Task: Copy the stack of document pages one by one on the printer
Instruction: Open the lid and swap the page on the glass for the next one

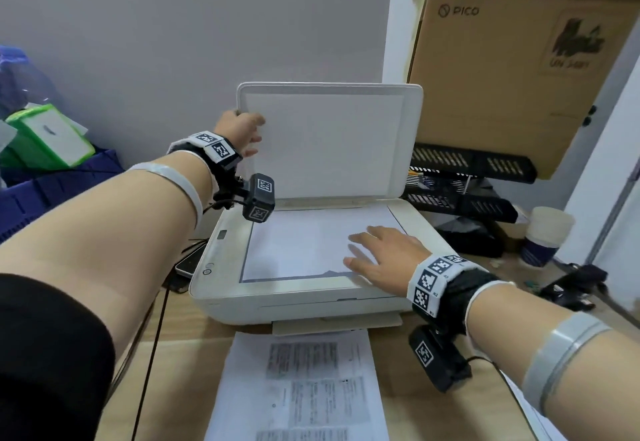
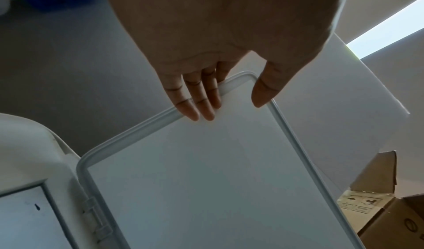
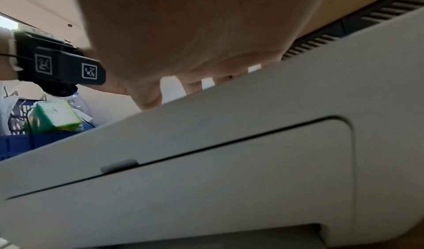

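Observation:
The white printer (image 1: 214, 288) stands on the desk with its scanner lid (image 1: 329, 139) raised almost upright. A blank-side-up sheet (image 1: 298, 243) lies on the scanner glass. My right hand (image 1: 360, 250) rests flat on the sheet's right front part, fingers spread and straight. My left hand (image 1: 254, 135) reaches to the lid's upper left corner. In the left wrist view its straight fingers (image 2: 195, 108) lie across the rim of the lid (image 2: 206, 180), with the thumb at the top edge. The stack of printed pages (image 1: 304, 388) lies on the desk in front of the printer.
A large cardboard box (image 1: 502, 77) leans at the back right above black mesh trays (image 1: 460, 177). A paper cup (image 1: 547, 232) and black clips sit at the right. A blue crate (image 1: 52, 191) with a green-and-white box (image 1: 48, 135) stands at the left. A phone (image 1: 188, 262) and cables lie beside the printer.

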